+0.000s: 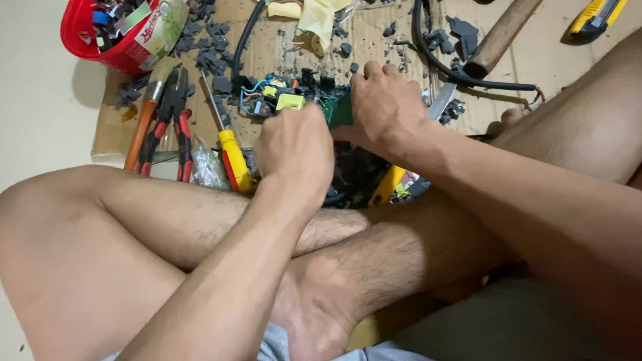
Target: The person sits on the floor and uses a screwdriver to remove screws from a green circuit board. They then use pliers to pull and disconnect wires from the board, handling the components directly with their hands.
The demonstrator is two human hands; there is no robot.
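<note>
This looks like a home floor used as a small fix-it spot. A person sits on pale floor tiles (7,95) by a flat cardboard sheet (368,20) with pliers (169,123), a screwdriver (231,156) and broken grey plastic bits (208,44).

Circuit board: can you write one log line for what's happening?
left hand: gripping circuit board | right hand: gripping its green edge | yellow screwdriver: lying on cardboard

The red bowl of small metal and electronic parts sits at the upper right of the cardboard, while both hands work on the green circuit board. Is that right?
Not quite. The head view shows the red bowl at the upper left, by the cardboard's left edge, not the upper right. The rest holds: the left hand and right hand are both on the green circuit board.
</note>
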